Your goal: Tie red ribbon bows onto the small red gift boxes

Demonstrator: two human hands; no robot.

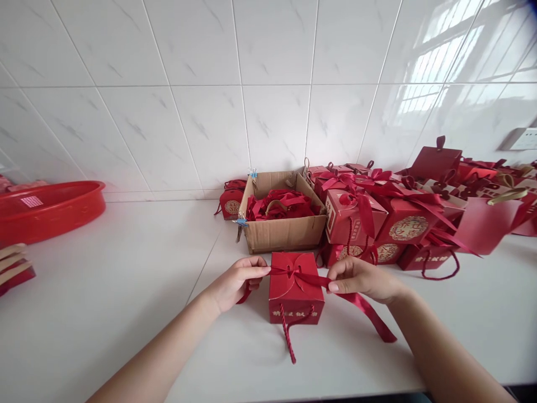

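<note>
A red gift box (296, 294) with pale printed characters and twisted rope handles (287, 336) stands upright on the white counter in front of me. A red satin ribbon (309, 278) runs through slots in its closed top flaps. On the box's left, my left hand (241, 280) pinches one side of the ribbon, whose end hangs below the fingers. My right hand (356, 279) pinches the other side just right of the box, and a long tail trails down to the counter. The ribbon is stretched across the lid between both hands.
Behind the box sits an open cardboard carton (285, 236) full of red ribbons. Many red gift boxes (409, 224), several tied with bows, are stacked at right. A small red box (231, 204) stands left of the carton. A red plastic basin (79, 210) lies far left. A tiled wall (201, 123) closes the back.
</note>
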